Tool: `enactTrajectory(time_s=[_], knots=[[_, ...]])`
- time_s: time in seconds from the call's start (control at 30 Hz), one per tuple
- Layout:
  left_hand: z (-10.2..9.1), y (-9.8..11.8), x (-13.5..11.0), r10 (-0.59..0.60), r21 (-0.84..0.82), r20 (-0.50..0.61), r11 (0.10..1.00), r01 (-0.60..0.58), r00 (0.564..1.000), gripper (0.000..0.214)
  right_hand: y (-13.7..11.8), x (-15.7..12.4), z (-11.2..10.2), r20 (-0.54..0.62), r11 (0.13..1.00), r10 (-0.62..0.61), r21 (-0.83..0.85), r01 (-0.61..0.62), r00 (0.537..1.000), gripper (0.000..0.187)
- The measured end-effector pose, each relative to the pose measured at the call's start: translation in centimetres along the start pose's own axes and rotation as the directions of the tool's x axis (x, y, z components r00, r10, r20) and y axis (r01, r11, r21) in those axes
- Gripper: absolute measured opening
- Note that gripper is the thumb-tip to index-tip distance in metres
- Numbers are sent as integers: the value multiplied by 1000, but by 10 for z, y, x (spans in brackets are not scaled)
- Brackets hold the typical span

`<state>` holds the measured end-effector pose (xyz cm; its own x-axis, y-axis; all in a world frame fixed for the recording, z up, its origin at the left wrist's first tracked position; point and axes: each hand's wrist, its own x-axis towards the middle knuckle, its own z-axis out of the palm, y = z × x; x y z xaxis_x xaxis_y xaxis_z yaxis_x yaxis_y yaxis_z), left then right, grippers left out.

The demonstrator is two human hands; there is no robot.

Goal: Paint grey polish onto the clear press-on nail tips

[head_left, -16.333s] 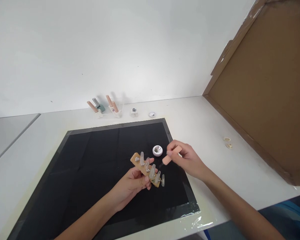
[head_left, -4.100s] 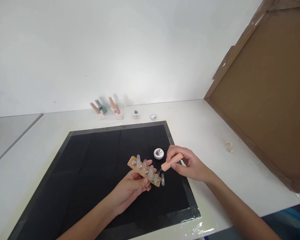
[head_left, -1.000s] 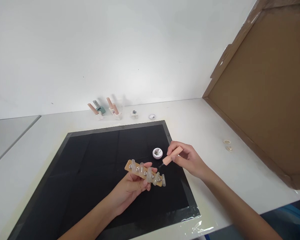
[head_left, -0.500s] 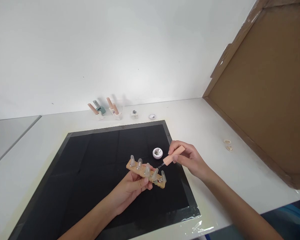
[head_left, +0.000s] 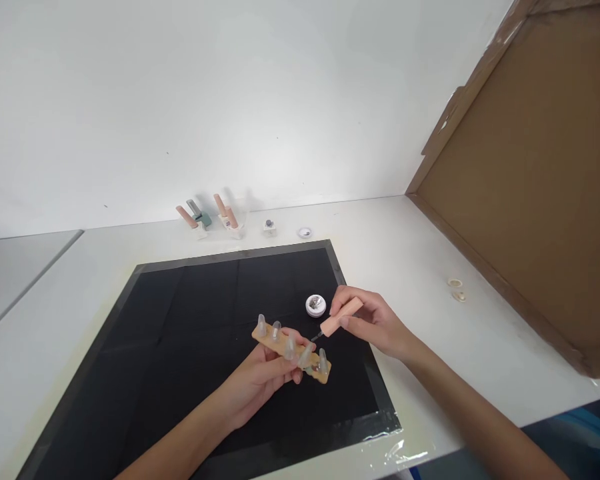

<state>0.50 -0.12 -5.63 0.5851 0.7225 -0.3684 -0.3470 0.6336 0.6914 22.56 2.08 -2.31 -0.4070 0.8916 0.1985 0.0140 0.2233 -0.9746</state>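
A small wooden nail stand (head_left: 270, 342) with several clear false nails (head_left: 290, 346) standing up along it is held by my left hand (head_left: 265, 373), thumb in front and fingers behind. Between the thumb and fingers of my right hand (head_left: 375, 321) is a nail polish brush (head_left: 341, 317) with a peach handle. Its dark bristle end points down and left, close to the nails near the stand's right part; whether it touches one I cannot tell. Just beyond the stand, a round white pot (head_left: 315, 306) with silvery bits inside sits on the black mat (head_left: 205, 320).
Along the wall stand several nail polish bottles (head_left: 234, 229) with peach or green caps, a small clear square jar (head_left: 269, 228) and a round white lid (head_left: 305, 233). A large cardboard box (head_left: 520, 187) rises at the right. Two small beige pieces (head_left: 457, 289) lie before it.
My right hand has brought the brush slightly left and down, nearer the nails. The nail stand has shifted and tilted a little in my left hand.
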Motion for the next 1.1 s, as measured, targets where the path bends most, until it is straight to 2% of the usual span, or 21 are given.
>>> enactTrajectory(time_s=[0.1,0.2,0.37,0.57,0.77,0.93,1.1], knots=[[1,0,0,6,0,-1,1000,-6,1000,16,-1,-1,1,86,998,-54,19,53,995,6],[3,0,-1,7,-1,-16,1000,-7,1000,18,-1,-2,3,140,998,-53,-22,56,989,6],[4,1,0,-17,8,-54,1000,18,998,21,-1,-2,4,56,998,-39,-40,41,998,8],[3,-1,0,-20,19,-53,1000,21,998,22,-3,-3,4,146,995,-79,-52,87,986,11],[5,1,1,-43,25,-93,999,46,995,21,-1,-1,2,64,992,-97,-73,102,993,13],[5,1,1,-40,25,-79,999,42,996,21,-3,-2,4,139,990,-105,-81,117,985,15],[5,1,1,-47,29,-97,998,50,994,20,-2,-2,3,67,987,-115,-108,121,991,14]])
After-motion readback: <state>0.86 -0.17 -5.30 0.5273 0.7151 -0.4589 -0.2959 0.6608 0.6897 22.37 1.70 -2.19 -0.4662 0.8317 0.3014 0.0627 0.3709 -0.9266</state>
